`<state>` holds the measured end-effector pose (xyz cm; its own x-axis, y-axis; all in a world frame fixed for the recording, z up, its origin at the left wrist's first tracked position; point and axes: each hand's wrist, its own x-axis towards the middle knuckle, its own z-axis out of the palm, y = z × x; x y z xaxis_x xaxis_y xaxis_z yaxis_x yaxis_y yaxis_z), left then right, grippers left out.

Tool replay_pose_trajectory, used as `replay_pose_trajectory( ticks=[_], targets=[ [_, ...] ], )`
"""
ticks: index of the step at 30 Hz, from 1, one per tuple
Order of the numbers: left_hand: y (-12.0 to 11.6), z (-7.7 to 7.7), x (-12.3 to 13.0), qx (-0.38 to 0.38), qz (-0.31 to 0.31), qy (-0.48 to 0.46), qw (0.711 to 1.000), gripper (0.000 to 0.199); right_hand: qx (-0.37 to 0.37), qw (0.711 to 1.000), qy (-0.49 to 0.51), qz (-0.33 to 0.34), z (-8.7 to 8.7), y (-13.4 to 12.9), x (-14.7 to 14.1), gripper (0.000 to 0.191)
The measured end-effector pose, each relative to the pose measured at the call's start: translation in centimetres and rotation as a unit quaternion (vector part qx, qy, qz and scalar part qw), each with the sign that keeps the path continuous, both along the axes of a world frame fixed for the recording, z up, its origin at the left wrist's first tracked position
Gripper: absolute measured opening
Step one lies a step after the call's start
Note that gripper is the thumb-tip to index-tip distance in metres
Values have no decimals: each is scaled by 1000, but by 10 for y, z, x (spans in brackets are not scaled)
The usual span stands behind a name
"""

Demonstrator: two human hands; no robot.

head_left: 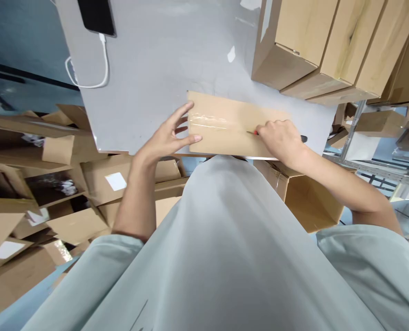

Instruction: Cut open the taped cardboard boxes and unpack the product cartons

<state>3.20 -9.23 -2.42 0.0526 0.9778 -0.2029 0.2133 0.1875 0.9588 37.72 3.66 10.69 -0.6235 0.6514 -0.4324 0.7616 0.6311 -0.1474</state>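
A flat, narrow cardboard box (225, 108) lies along the near edge of the grey table, with clear tape across its left part. My left hand (171, 133) holds the box at its left end, thumb on top and the other fingers spread along the end. In my closed right hand (282, 140) is a utility knife (304, 138); its dark rear end sticks out on the right. The red front of the knife and its thin tip point left, at the top of the box near the tape line. Most of the handle is hidden by my fingers.
Several cardboard boxes (302, 27) stand side by side at the table's back right. A black phone (97, 16) with a white cable (95, 86) lies at the far left. Opened cartons (76, 225) are heaped below on the left; another open carton (311, 204) sits below right, near metal shelving (387, 168).
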Motion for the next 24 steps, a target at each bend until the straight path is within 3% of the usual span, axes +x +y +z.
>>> replay_pose_trajectory(
  ticks=[9, 12, 14, 17, 20, 22, 24],
  targets=[
    [-3, 5, -5, -78, 41, 2, 996, 130, 41, 991, -47, -116, 0, 30, 170, 48],
    [-6, 11, -13, -95, 54, 19, 994, 127, 10, 979, -6, -204, -20, 45, 213, 48],
    [-10, 14, -22, -106, 64, 30, 992, 129, -53, 948, 86, -303, -48, 48, 227, 51],
    [-16, 17, -39, -131, 90, 50, 986, 131, -150, 834, 242, -473, -104, 34, 210, 54],
    [-22, 21, -53, -143, 114, 58, 981, 132, -236, 723, 315, -568, -152, 5, 156, 54],
    [-26, 22, -60, -132, 127, 68, 981, 132, -283, 684, 331, -585, -169, -15, 118, 56],
    [-28, 22, -67, -105, 139, 91, 981, 125, -304, 664, 346, -589, -174, -28, 91, 57]
  ],
)
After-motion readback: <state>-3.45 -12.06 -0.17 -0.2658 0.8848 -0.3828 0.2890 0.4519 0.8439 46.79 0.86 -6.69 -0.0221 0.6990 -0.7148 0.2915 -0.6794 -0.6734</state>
